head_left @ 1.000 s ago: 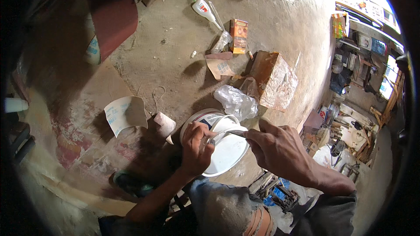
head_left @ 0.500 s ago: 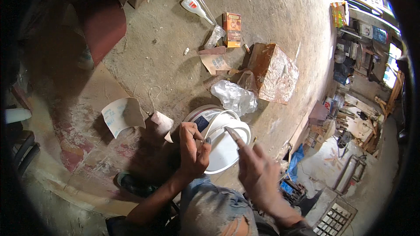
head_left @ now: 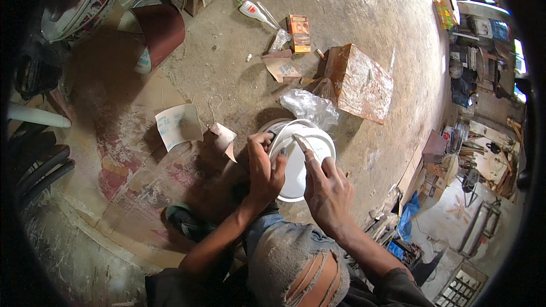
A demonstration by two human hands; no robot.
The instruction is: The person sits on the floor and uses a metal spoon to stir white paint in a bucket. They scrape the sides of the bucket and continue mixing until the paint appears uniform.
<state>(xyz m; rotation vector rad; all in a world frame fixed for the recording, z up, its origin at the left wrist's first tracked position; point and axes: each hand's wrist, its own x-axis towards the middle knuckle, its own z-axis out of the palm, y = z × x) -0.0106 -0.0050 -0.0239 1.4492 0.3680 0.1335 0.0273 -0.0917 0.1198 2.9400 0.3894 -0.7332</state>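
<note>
At the lid [head_left: 296,177], the left hand [head_left: 265,165] pinches its rim [head_left: 277,141]; the right [head_left: 324,181], seemingly a knife [head_left: 300,141]; sandpaper [head_left: 185,121] bears print [head_left: 164,129].

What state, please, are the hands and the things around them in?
White plastic lid, gripped at its edge
Left hand, curled around that edge
Knife, blade bare
Right hand, closed around the knife
Clear plastic bag, crumpled
Sandpaper pieces, curled
Squeeze bottle, lying on its side
Jeans, torn at the knee

Left hand [head_left: 266,162], half-curled, over white bucket [head_left: 296,185] | right hand [head_left: 327,187], gripping slim pointed tool [head_left: 299,142] | clear plastic bag [head_left: 310,108], beyond bucket | brown box [head_left: 364,85], beside bag
</note>
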